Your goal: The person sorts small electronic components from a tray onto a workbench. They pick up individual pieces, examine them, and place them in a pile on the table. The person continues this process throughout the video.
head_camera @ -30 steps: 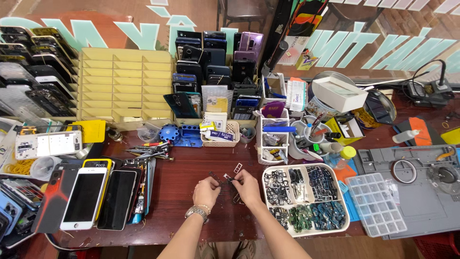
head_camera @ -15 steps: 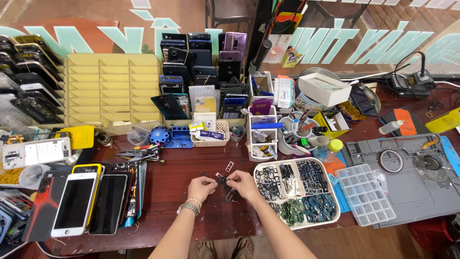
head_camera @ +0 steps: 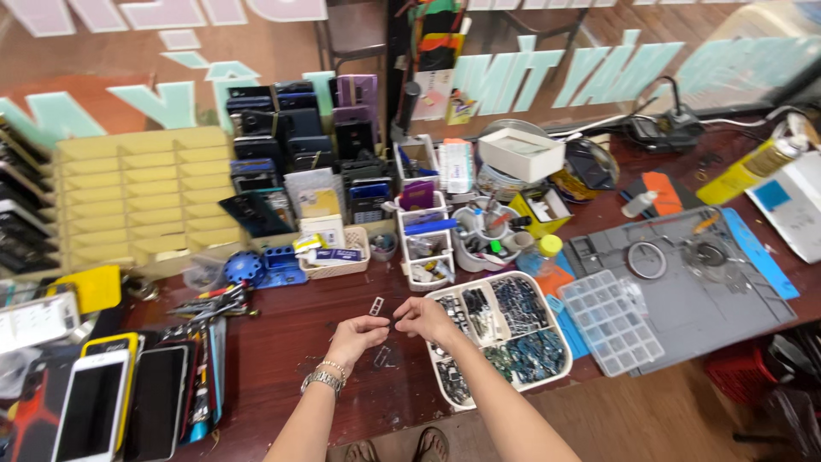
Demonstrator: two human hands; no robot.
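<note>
My left hand (head_camera: 357,335) and my right hand (head_camera: 424,317) meet over the dark red table (head_camera: 282,359), both pinching one small dark metal part (head_camera: 391,323) between the fingertips. A metal watch (head_camera: 322,377) sits on my left wrist. Two more small frame-like parts lie on the table, one just above the hands (head_camera: 377,305) and one just below (head_camera: 382,357). Right beside my right hand stands a white sectioned tray (head_camera: 506,387) filled with small phone components.
Several phones (head_camera: 120,402) lie at the left, hand tools (head_camera: 209,304) near them. A yellow compartment rack (head_camera: 141,201) and stacked phones (head_camera: 291,137) stand behind. A clear parts box (head_camera: 611,321) and grey work mat (head_camera: 727,299) lie right. The table edge runs near my arms.
The view has shifted left and closer. My hands stay together over the same spot, still working the small part between the fingertips.
</note>
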